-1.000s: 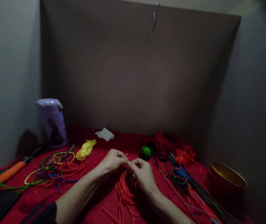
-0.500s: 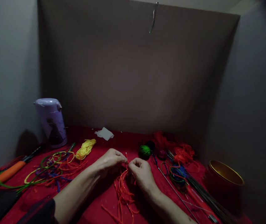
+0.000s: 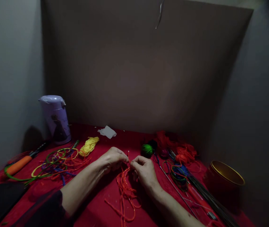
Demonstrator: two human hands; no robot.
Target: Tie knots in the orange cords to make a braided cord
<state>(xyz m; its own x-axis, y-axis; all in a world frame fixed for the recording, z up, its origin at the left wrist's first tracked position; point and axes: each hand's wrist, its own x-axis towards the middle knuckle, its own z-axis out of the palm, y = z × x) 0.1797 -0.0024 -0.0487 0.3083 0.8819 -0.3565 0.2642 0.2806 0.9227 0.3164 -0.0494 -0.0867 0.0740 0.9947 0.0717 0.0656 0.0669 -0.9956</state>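
Both of my hands meet at the middle of a red-covered table (image 3: 96, 217). My left hand (image 3: 112, 159) pinches the top of a bunch of orange cord (image 3: 125, 192), fingers closed. My right hand (image 3: 144, 171) pinches the same cord right beside it, fingertips almost touching the left ones. The loose ends of the cord trail down over the cloth toward me. A thin upright end sticks up between the two pinches.
A lilac lidded jug (image 3: 55, 118) stands at the back left. Coloured cord loops (image 3: 56, 160), a yellow bundle (image 3: 89, 145) and an orange-handled tool (image 3: 18, 164) lie left. Right are a green ball (image 3: 146, 150), red-orange yarn (image 3: 184, 153), thin metal rods (image 3: 205, 197) and a gold-rimmed tin (image 3: 224, 178).
My hands stay pinched together on the orange cord with only small finger movement. The view has shifted slightly, so everything sits a little higher and further right in the picture.
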